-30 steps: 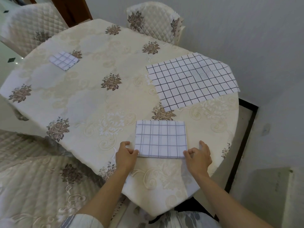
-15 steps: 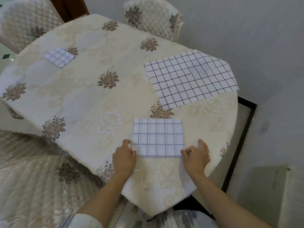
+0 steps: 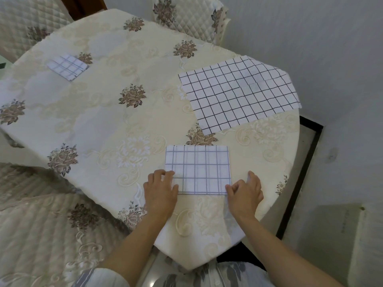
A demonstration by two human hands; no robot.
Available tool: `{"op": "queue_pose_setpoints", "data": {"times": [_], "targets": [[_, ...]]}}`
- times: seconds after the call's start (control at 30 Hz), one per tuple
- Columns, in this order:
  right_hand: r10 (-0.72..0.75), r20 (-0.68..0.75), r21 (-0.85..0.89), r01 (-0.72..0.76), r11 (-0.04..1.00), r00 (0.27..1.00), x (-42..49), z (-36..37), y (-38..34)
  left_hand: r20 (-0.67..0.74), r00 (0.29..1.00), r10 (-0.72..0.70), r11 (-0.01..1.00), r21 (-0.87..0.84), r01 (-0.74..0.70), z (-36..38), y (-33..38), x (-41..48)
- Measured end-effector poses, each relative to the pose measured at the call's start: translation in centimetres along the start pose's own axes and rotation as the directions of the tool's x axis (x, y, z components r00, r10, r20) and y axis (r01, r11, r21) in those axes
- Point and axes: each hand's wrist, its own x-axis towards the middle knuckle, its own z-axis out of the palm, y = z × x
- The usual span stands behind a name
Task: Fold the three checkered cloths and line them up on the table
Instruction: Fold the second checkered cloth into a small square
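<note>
A half-folded checkered cloth (image 3: 199,168) lies flat near the table's front edge. My left hand (image 3: 160,190) pinches its near left corner, fingers curled over the edge. My right hand (image 3: 245,190) pinches the near right corner. A second checkered cloth (image 3: 238,93) lies spread open at the right side of the table, its far corner hanging over the edge. A third cloth (image 3: 67,67), folded small, sits at the far left.
The oval table (image 3: 103,121) wears a cream cloth with brown flower prints. Quilted chairs stand at the far side (image 3: 190,15), far left (image 3: 27,23) and near left (image 3: 41,235). A white wall is close on the right.
Both hands stay on the near corners of the front cloth. The left fingers have slid slightly further onto it. The view has tilted a little.
</note>
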Motion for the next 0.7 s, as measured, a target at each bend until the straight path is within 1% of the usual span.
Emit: {"op": "queue_pose_setpoints", "data": {"times": [0.07, 0.13, 0.2, 0.27, 0.37, 0.57, 0.7], "targets": [[-0.016, -0.034, -0.001, 0.016, 1.000, 0.999, -0.1, -0.1, -0.1, 0.035, 0.997, 0.064, 0.997, 0.041, -0.066, 0.3, 1.5, 0.0], [-0.117, -0.030, -0.047, 0.116, 0.992, 0.993, -0.3, -0.1, -0.2, 0.078, 0.991, 0.107, 0.991, 0.071, -0.112, 0.6, 3.0, 0.1], [-0.277, 0.064, -0.157, 0.283, 0.946, 0.959, -0.3, 0.1, -0.6, 0.145, 0.980, 0.137, 0.986, 0.078, -0.149, 0.8, 4.3, 0.1], [-0.365, 0.162, -0.239, 0.395, 0.887, 0.917, -0.1, 0.5, -1.1, 0.204, 0.967, 0.153, 0.981, 0.086, -0.174, 1.2, 4.9, 0.1], [-0.342, 0.267, -0.291, 0.414, 0.862, 0.901, 0.4, 1.1, -1.2, 0.205, 0.963, 0.175, 0.976, 0.093, -0.197, 1.5, 4.8, 0.2], [-0.325, 0.291, -0.379, 0.420, 0.825, 0.900, 1.5, 0.4, 1.2, 0.181, 0.970, 0.164, 0.975, 0.120, -0.187, 1.5, 2.4, 0.2], [-0.279, 0.331, -0.420, 0.406, 0.812, 0.901, 2.4, -0.8, 2.7, 0.190, 0.968, 0.167, 0.966, 0.163, -0.199, 1.2, -0.5, -0.2]]}}
